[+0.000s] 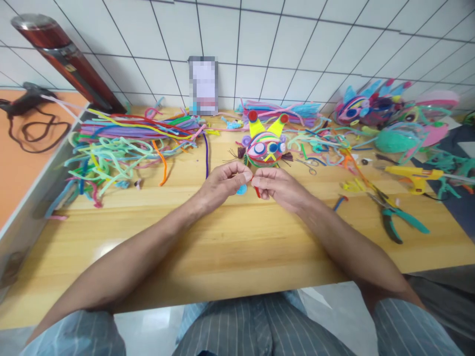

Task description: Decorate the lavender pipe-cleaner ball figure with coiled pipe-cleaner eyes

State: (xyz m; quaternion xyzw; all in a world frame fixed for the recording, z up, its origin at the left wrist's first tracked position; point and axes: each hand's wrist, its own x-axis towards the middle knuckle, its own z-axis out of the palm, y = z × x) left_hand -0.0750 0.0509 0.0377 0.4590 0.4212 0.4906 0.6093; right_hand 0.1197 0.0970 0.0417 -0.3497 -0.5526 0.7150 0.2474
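Observation:
My left hand (222, 185) and my right hand (278, 188) meet above the middle of the wooden table (230, 247). Both pinch a short red pipe cleaner (256, 189) between thumb and fingers. A small light-blue piece (242, 189) shows just under my left fingers; whether it is held I cannot tell. Right behind the hands stands a colourful pipe-cleaner figure (265, 143) with big eyes and two yellow horns tipped with red pompoms.
A large heap of loose pipe cleaners (122, 143) covers the left of the table. Teal-handled pliers (397, 217) and a yellow glue gun (415, 175) lie at the right, small scissors (308, 165) near the figure. More finished figures (374, 106) sit at the far right.

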